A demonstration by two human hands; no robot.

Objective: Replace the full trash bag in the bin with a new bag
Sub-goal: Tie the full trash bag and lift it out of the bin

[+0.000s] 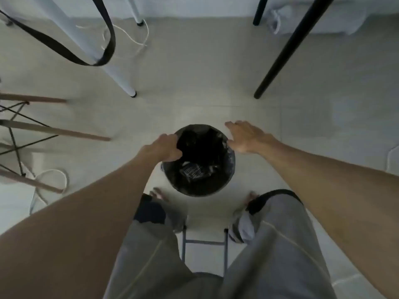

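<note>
- The trash bag [230,167] is black and lines the round bin [172,182]. The bin stands on the pale floor [205,83], just past the person's feet.
- Inside the bag, at 6 o'clock, lies a small thing with pale stripes [192,170]. The rest is too dark to tell.
- The left hand [165,147] is curled over the bag's edge at 9 o'clock.
- The right hand [246,135] is spread flat with fingers apart, at 2 o'clock by the rim.

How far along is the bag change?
Barely begun. The black trash bag still lines the round dark bin, rubbish inside. The left hand grips the bag's rim; the open right hand reaches the far edge. Lifting out and relining remain; no new bag shows.
</note>
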